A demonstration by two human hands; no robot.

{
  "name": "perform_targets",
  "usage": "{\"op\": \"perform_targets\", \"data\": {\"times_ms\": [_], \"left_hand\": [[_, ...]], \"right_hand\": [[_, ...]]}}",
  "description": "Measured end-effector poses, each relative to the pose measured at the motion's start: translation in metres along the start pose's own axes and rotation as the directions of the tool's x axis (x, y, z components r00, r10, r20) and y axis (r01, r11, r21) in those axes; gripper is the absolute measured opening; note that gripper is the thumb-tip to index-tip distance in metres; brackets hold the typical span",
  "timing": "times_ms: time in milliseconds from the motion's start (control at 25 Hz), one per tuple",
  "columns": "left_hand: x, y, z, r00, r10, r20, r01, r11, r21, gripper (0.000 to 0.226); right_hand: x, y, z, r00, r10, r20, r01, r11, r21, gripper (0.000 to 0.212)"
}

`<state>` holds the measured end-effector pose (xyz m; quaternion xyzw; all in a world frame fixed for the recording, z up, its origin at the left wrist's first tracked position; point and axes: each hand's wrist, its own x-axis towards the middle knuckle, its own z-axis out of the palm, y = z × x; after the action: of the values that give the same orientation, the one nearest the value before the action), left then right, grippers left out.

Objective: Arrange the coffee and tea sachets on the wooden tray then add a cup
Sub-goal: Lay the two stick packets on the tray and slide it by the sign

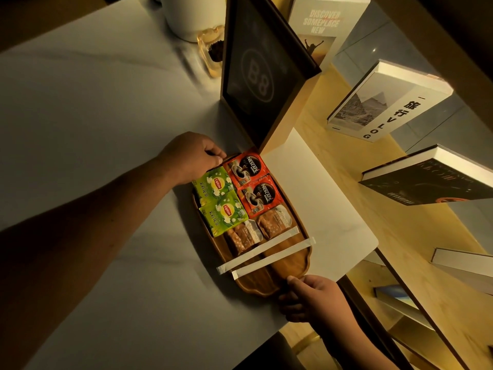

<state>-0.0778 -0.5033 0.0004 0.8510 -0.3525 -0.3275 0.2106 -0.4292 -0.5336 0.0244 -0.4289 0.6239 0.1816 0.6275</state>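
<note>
An oval wooden tray (282,273) lies on the white table. On it are two green Lipton tea sachets (217,201), two red Nescafe coffee sachets (252,182), two brown sachets (256,231) and two long white sticks (266,252) laid across it, their ends overhanging the rim. My left hand (186,158) grips the tray's far end beside the upper green sachet. My right hand (312,297) holds the tray's near end, thumb on the rim. No cup stands on the tray.
A dark framed sign (264,76) stands just behind the tray. A white vessel (186,17) and a glass ashtray (212,49) sit at the table's far side. Books (386,102) lean on wooden shelving to the right. The table edge runs just right of the tray.
</note>
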Motion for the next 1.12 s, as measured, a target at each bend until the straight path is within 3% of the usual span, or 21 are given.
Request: {"op": "perform_targets", "data": {"times_ms": [640,800,1120], "left_hand": [[-0.007,0.003,0.003,0.999,-0.014,-0.045,0.014,1.0,0.006,0.014],[-0.001,-0.004,-0.01,0.996,-0.009,-0.084,0.013,0.999,0.047,0.017],[0.014,-0.013,-0.033,0.986,-0.003,-0.17,0.014,0.998,0.068,0.022]], "right_hand": [[0.0,-0.002,0.005,0.999,-0.028,0.024,0.031,0.993,-0.11,0.028],[0.0,-0.011,0.022,0.995,-0.05,0.081,0.054,0.997,-0.056,0.03],[0.008,-0.039,0.033,0.987,-0.152,0.059,0.154,0.988,-0.033,0.032]]}}
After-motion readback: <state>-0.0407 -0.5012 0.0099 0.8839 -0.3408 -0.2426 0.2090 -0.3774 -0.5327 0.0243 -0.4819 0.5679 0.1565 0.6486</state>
